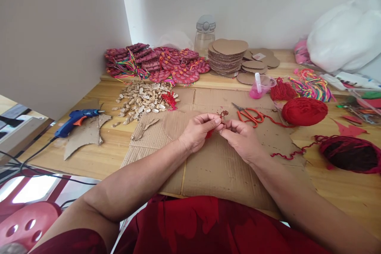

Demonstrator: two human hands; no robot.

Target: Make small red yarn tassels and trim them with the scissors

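My left hand (196,131) and my right hand (241,139) meet above the cardboard sheet (220,170), fingertips pinched close together. Between them is a small piece of red yarn (209,133), partly hidden behind my left fingers. A thin, dark red curly strand (223,114) sticks up just beyond the fingertips; I cannot tell whether it joins the red piece. Orange-handled scissors (250,116) lie slightly open past my right hand. A red yarn ball (305,111) sits farther right, its strand running toward the scissors.
Peanut shells (145,101) are heaped at the back left, near a blue glue gun (77,121) on a cardboard scrap. Behind stand red decorated pieces (172,65), a bottle (205,35) and stacked cardboard discs (228,59). A plastic cup (262,86) and dark red yarn (351,152) are rightward.
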